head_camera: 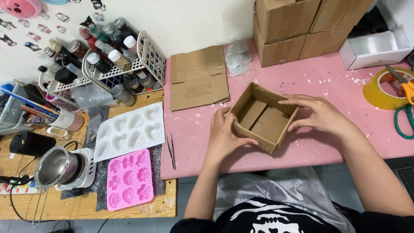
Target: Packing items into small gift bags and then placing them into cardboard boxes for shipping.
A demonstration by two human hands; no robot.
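Open box (264,117) sits on the pink table (302,82), near its front edge, roughly mid-table. Left hand (224,133) grips the box's near-left wall, thumb hooked over the rim, fingers wrapped on the outside. Right hand (321,114) lies over the far-right corner, fingers spread a bit, tips on the rim & pressing the wall. Both hands clamped on the box; flaps folded flat inside on its bottom.

Pink top is speckled w/ white flecks. Flat cardboard (198,77) lies toward the back-left corner, clear lids (238,54) just beside it at the back edge. Stacked cartons (297,26) stand at the back edge against the white wall. White tray (375,49) at back right. Tape roll (384,88) near the right edge, orange scissors (405,86) lying across it, green scissors (403,121) just in front. Tweezers (172,151) near the left edge.

Wooden table (82,207) butts the pink one on the left: white mould (129,129) w/ heart cavities, pink mould (129,179) in front of it near the front edge, metal pot (56,166) on a small heater at the left, white rack (103,64) of bottles at the back, mug (67,118) of brushes beside it. Wall behind has cartoon stickers
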